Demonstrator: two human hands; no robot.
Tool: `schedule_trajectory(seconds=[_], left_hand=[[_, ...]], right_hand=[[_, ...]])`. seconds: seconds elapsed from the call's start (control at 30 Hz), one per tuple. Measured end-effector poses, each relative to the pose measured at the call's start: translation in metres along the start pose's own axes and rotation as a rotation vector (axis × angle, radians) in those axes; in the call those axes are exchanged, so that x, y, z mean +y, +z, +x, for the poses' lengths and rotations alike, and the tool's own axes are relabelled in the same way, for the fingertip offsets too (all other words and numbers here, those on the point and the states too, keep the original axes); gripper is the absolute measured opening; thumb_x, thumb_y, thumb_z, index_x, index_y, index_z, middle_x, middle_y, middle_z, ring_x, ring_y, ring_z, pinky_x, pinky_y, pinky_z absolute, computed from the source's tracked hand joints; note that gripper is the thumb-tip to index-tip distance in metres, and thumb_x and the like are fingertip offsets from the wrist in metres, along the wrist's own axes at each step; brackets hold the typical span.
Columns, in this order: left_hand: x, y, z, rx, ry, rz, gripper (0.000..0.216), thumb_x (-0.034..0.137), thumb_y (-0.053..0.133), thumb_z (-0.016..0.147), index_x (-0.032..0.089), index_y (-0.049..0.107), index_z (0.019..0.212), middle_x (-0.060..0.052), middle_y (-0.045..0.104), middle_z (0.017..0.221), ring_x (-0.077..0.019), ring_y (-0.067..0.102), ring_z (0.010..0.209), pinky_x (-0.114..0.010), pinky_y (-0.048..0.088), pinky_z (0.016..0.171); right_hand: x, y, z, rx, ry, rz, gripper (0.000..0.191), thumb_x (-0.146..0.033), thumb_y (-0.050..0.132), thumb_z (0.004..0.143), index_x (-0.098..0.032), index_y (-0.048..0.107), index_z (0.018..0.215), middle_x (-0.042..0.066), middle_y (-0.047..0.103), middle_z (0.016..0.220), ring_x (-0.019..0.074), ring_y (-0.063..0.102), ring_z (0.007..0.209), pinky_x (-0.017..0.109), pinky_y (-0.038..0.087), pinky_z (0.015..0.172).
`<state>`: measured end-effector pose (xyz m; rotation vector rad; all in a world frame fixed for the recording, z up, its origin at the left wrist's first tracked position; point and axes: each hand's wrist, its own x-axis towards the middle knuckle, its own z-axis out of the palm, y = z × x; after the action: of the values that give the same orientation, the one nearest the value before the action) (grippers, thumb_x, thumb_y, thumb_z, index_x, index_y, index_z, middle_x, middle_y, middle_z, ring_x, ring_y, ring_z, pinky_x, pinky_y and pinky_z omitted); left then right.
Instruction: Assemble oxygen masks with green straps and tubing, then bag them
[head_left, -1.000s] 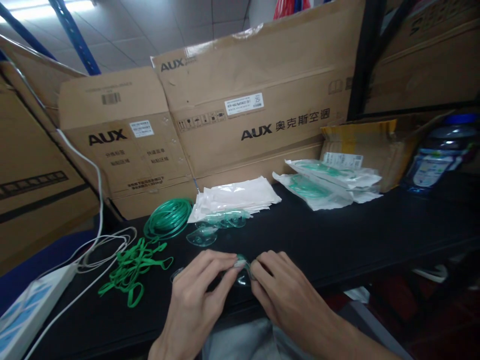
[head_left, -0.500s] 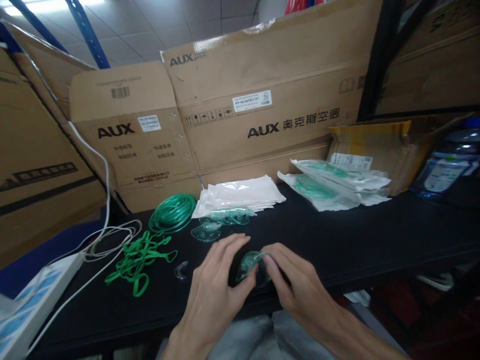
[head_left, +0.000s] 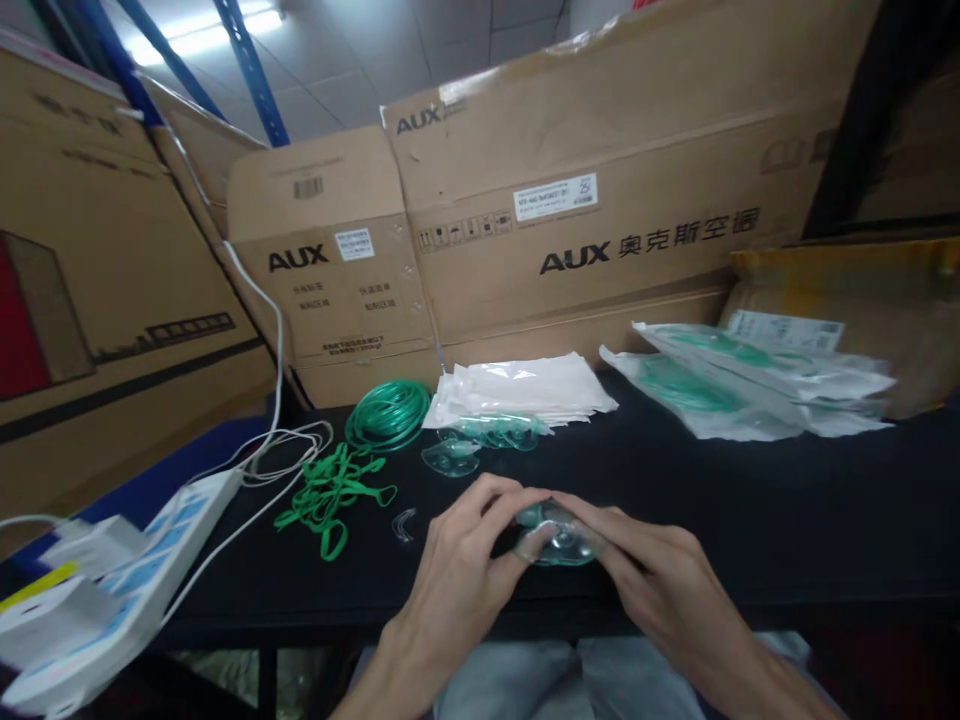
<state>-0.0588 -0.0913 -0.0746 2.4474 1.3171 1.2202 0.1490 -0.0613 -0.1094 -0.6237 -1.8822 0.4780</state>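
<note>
Between my two hands is a clear green-tinted plastic face mask (head_left: pixel 564 545), just above the front part of the black table (head_left: pixel 675 490). My left hand (head_left: pixel 476 545) grips the mask's left side, with thumb and fingers closed on it. On the other side my right hand (head_left: pixel 645 545) is closed on its right edge. Beyond them lie a single clear mask (head_left: pixel 450 458) and a row of similar masks (head_left: pixel 499 432). Left of my left hand are small clear curved strips (head_left: pixel 403 525) and a tangle of green elastic straps (head_left: pixel 330 500).
Coiled green tubing (head_left: pixel 388 415) and white pouches (head_left: pixel 525 388) lie at the back. Bagged green tubing sets (head_left: pixel 690 385) are stacked at right, before a cardboard box (head_left: pixel 915 340). A white power strip (head_left: pixel 161 560) with cables sits left. Large cardboard panels (head_left: pixel 637 170) stand behind.
The view has swung left. My fingers have come together on the mask from both sides, and it now lies with its broad face showing between my hands.
</note>
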Motion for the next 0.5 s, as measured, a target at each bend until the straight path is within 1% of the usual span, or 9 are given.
schedule_trajectory(seconds=[0.07, 0.1, 0.17, 0.2, 0.23, 0.3, 0.33, 0.4, 0.5], left_hand=[[0.002, -0.002, 0.000, -0.032, -0.031, 0.002, 0.032, 0.028, 0.068, 0.096, 0.027, 0.067, 0.128, -0.004, 0.068, 0.111, -0.0172, 0.067, 0.098, -0.027, 0.055, 0.086], [0.003, -0.005, 0.001, -0.066, -0.055, 0.010, 0.042, 0.032, 0.075, 0.091, 0.029, 0.065, 0.132, -0.003, 0.069, 0.114, -0.0183, 0.067, 0.101, -0.027, 0.055, 0.088], [0.004, -0.017, 0.004, -0.120, -0.104, 0.044, 0.068, 0.042, 0.087, 0.077, 0.032, 0.060, 0.139, -0.001, 0.069, 0.121, -0.0212, 0.066, 0.110, -0.030, 0.054, 0.093], [0.003, -0.026, 0.005, -0.136, -0.120, 0.071, 0.071, 0.045, 0.087, 0.076, 0.033, 0.059, 0.140, 0.000, 0.068, 0.124, -0.0217, 0.064, 0.113, -0.030, 0.053, 0.095], [-0.001, -0.038, 0.006, -0.137, -0.130, 0.107, 0.065, 0.045, 0.084, 0.079, 0.034, 0.060, 0.138, 0.000, 0.068, 0.125, -0.0215, 0.063, 0.116, -0.031, 0.052, 0.098], [-0.015, -0.065, 0.005, -0.133, -0.139, 0.203, 0.030, 0.037, 0.065, 0.098, 0.033, 0.067, 0.128, 0.001, 0.069, 0.125, -0.0192, 0.062, 0.117, -0.032, 0.048, 0.104], [-0.025, -0.080, 0.003, -0.122, -0.156, 0.269, 0.026, 0.035, 0.058, 0.102, 0.031, 0.069, 0.125, 0.000, 0.070, 0.123, -0.0198, 0.062, 0.116, -0.035, 0.046, 0.106], [-0.050, -0.107, -0.004, -0.146, -0.204, 0.407, 0.027, 0.034, 0.056, 0.103, 0.029, 0.069, 0.126, -0.002, 0.070, 0.122, -0.0227, 0.062, 0.116, -0.038, 0.046, 0.106], [-0.086, -0.135, -0.020, -0.269, -0.226, 0.548, 0.028, 0.029, 0.056, 0.101, 0.027, 0.071, 0.125, -0.005, 0.069, 0.125, -0.0245, 0.062, 0.117, -0.040, 0.046, 0.108]], right_hand=[[0.004, -0.001, 0.000, -0.009, 0.067, 0.057, 0.045, -0.010, 0.059, 0.093, -0.034, 0.074, 0.127, -0.001, 0.080, 0.115, 0.0207, 0.079, 0.102, 0.025, 0.063, 0.092], [0.006, -0.002, 0.001, -0.006, 0.104, 0.069, 0.041, -0.013, 0.060, 0.093, -0.034, 0.075, 0.126, -0.001, 0.079, 0.118, 0.0218, 0.077, 0.106, 0.026, 0.061, 0.096], [0.010, -0.005, 0.004, 0.019, 0.192, 0.077, 0.034, -0.022, 0.061, 0.095, -0.031, 0.076, 0.124, 0.001, 0.079, 0.119, 0.0235, 0.077, 0.106, 0.028, 0.062, 0.094], [0.011, -0.007, 0.006, 0.039, 0.245, 0.089, 0.032, -0.027, 0.060, 0.096, -0.029, 0.076, 0.125, 0.003, 0.080, 0.116, 0.0237, 0.079, 0.100, 0.028, 0.064, 0.089], [0.011, -0.009, 0.008, 0.064, 0.298, 0.116, 0.034, -0.033, 0.059, 0.098, -0.026, 0.075, 0.127, 0.006, 0.082, 0.110, 0.0233, 0.080, 0.092, 0.028, 0.066, 0.083], [0.009, -0.013, 0.013, 0.105, 0.387, 0.215, 0.043, -0.045, 0.058, 0.098, -0.021, 0.071, 0.132, 0.008, 0.083, 0.095, 0.0218, 0.079, 0.074, 0.028, 0.067, 0.070], [0.008, -0.014, 0.015, 0.112, 0.417, 0.270, 0.049, -0.051, 0.058, 0.098, -0.019, 0.069, 0.133, 0.008, 0.083, 0.089, 0.0213, 0.078, 0.068, 0.028, 0.067, 0.066], [0.005, -0.014, 0.018, 0.093, 0.449, 0.343, 0.058, -0.060, 0.059, 0.095, -0.017, 0.069, 0.132, 0.009, 0.081, 0.083, 0.0210, 0.076, 0.065, 0.028, 0.066, 0.064], [0.002, -0.015, 0.019, 0.009, 0.455, 0.346, 0.062, -0.066, 0.061, 0.091, -0.018, 0.073, 0.127, 0.008, 0.080, 0.077, 0.0211, 0.074, 0.065, 0.029, 0.064, 0.064]])
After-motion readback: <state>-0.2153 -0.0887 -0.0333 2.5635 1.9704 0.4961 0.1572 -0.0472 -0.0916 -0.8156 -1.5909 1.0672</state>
